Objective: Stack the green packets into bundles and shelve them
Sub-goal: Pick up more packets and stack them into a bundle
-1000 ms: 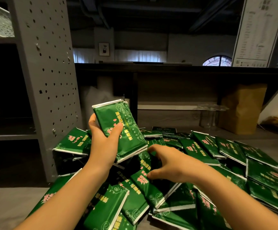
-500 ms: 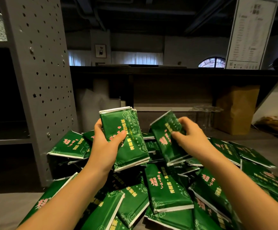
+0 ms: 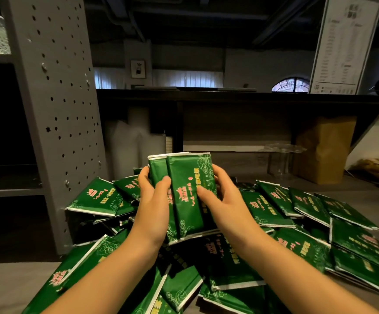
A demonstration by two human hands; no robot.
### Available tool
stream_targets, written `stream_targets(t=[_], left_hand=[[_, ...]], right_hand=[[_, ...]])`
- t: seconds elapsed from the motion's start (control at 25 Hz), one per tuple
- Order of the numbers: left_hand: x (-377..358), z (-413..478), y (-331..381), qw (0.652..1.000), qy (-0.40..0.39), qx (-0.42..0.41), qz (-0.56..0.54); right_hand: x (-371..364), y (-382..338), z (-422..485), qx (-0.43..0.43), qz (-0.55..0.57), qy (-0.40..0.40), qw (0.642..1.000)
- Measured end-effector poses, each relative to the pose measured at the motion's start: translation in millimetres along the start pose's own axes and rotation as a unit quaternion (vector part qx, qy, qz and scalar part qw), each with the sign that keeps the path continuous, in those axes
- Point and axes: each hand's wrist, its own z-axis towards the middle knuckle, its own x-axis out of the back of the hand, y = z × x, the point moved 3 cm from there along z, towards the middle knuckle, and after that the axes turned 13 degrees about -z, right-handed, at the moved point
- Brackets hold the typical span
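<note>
Left hand (image 3: 153, 200) and right hand (image 3: 226, 203) grip a bundle (image 3: 184, 191) of green packets, fingers curled; loose packets (image 3: 272, 205) lie below.

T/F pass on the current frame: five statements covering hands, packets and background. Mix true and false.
1. The left hand and right hand both grip one bundle of green packets. True.
2. The bundle is a single packet. False: at least two packets show, edges side by side at its top.
3. The bundle lies on a shelf. False: it is held upright above the pile of loose packets.
4. A grey perforated upright stands to the left of the hands. True.
5. A brown paper bag stands behind the pile on the right. True.
</note>
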Motion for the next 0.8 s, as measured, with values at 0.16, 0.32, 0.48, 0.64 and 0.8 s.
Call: stream_targets(t=[0.16, 0.32, 0.48, 0.64, 0.8], left_hand=[[-7.2, -9.3, 2.9, 0.998, -0.035, -0.044, 0.036], [-7.2, -9.0, 3.8, 0.992, -0.059, -0.08, 0.078], [-2.5, -1.5, 0.5, 0.989, -0.056, -0.097, 0.096], [2.8, 5.7, 0.5, 0.993, -0.029, -0.08, 0.085], [7.5, 6.9, 6.3, 0.995, -0.007, -0.069, 0.076]], right_hand=[[-10.7, -0.8, -7.4, 0.017, 0.023, -0.051, 0.998], [-13.7, -0.7, -9.0, -0.006, 0.043, -0.111, 0.993], [-10.6, 6.2, -1.2, -0.021, 0.074, -0.144, 0.987], [17.7, 4.1, 13.7, 0.023, -0.079, -0.124, 0.989], [45.5, 13.4, 22.4, 0.02, -0.408, -0.156, 0.899]])
